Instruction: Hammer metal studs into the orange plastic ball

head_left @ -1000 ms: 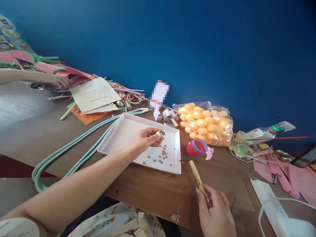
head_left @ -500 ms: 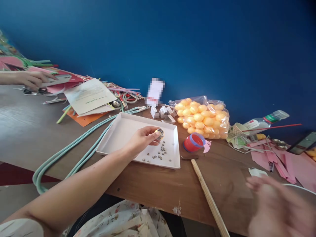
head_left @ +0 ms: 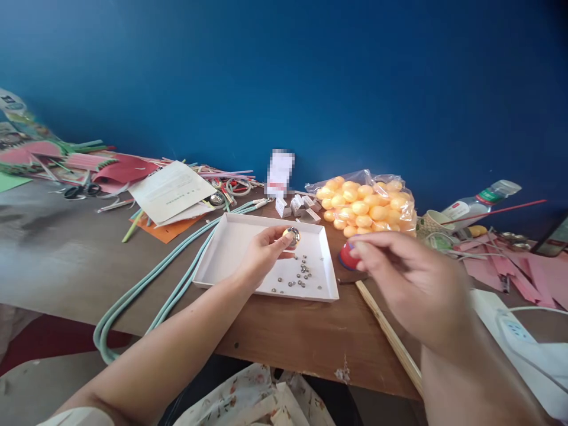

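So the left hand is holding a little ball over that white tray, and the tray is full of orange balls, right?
Not quite. The left hand does hold a small ball over the white tray, but the head view shows tiny silver beads in it. The orange balls sit bagged behind.

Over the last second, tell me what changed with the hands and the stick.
The right hand let go of the wooden stick, swung out to the right, then came back empty toward the white tray; the stick lies on the table. A co-worker's hand at far left has gone from view. The left hand kept pinching the small yellow ball over the tray.
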### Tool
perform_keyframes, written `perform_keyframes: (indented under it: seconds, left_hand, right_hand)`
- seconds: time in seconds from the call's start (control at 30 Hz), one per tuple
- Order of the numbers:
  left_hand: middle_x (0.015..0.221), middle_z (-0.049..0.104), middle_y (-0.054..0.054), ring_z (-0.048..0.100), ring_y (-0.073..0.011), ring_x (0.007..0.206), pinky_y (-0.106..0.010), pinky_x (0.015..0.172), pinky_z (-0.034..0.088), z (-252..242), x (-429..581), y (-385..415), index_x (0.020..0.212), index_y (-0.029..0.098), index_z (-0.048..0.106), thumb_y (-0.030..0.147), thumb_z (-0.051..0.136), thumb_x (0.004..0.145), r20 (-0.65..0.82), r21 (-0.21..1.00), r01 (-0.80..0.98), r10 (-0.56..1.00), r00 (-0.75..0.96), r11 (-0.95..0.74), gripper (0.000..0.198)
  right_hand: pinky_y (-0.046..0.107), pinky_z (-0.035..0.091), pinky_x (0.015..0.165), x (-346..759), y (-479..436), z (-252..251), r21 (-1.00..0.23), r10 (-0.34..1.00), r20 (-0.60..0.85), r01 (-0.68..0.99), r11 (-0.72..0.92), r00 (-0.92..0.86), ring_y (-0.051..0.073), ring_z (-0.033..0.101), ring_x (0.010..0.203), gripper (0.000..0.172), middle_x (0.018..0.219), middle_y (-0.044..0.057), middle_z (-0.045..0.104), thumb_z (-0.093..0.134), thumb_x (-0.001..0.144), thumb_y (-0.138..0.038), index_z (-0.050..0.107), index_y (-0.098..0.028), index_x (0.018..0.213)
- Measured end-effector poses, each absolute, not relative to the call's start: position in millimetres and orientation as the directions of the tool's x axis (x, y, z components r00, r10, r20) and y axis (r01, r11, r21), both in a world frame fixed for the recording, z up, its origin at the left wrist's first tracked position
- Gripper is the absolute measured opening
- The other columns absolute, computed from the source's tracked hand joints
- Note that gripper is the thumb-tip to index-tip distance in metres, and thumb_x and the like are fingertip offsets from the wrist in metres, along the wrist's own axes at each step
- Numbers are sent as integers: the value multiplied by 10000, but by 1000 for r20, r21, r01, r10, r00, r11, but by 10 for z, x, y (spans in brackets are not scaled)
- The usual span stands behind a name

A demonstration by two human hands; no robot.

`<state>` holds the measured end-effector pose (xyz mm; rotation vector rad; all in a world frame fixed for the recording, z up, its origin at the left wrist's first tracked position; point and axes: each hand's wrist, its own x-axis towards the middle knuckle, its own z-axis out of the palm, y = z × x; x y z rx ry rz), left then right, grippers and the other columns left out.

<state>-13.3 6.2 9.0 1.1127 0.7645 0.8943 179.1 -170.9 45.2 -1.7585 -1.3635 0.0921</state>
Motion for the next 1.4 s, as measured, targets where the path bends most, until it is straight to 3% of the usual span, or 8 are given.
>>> perform_keyframes:
  seconds: [0.1,0.37,0.67,0.77,0.83,0.93,1.0,1.4]
  left_hand:
    - [928,652,-70,623,-164,843,-310,763,533,120,-136,60,1016,144,634,428,678,752,-57,955,-244,915,400,167,390]
    - [930,649,-69,630,-164,829,-311,740,548,64,-125,114,1015,140,634,431,681,749,-59,949,-267,927,370,167,397]
    - [921,659,-67,631,-160,819,-297,723,548,36,-128,138,1012,152,639,443,705,727,-85,939,-281,923,377,201,413]
    - [913,663,-63,637,-160,814,-291,714,544,24,-126,139,989,154,641,436,712,724,-106,919,-311,913,394,241,394]
    - [915,667,-64,643,-159,797,-286,702,544,14,-120,143,973,150,640,423,720,722,-127,901,-334,905,405,276,380]
    - [931,670,-68,649,-150,775,-273,693,546,8,-115,155,962,144,643,405,716,735,-153,882,-349,891,427,318,353]
    - [934,669,-69,651,-144,771,-257,687,548,8,-120,166,953,142,645,394,709,747,-167,868,-360,883,439,343,332]
    - [871,662,-78,654,-120,682,-214,627,573,33,-117,186,864,95,648,246,623,827,-282,726,-417,789,545,548,157]
  right_hand:
    - [314,473,644,1639,-921,613,-562,931,306,827,6,201,193,647,719,165,806,16,718,577,837,-334,705,-236,871]
    - [289,390,609,1508,-487,113,-91,995,14,991,-99,101,220,654,815,210,923,60,701,477,871,-213,685,-233,896]
    - [276,375,557,1431,-401,24,-40,996,7,995,-91,92,208,649,757,183,933,77,643,432,896,-201,615,-200,896]
    - [281,403,585,1462,-387,80,-158,990,91,983,-96,112,198,646,750,163,915,53,656,451,883,-225,612,-215,857]
    - [284,437,619,1479,-353,124,-391,970,170,915,-98,176,179,646,706,122,842,33,668,493,861,-251,608,-218,837]
    - [284,488,592,1470,-311,172,-771,930,191,635,-56,315,171,651,635,116,722,9,662,550,836,-320,591,-213,842]
    - [287,514,571,1444,-320,187,-891,914,181,454,-3,362,177,656,640,159,716,10,660,592,815,-361,586,-206,850]
    - [242,513,557,1360,-490,165,-962,944,193,239,129,269,114,615,529,155,612,-36,623,649,817,-341,626,-191,845]
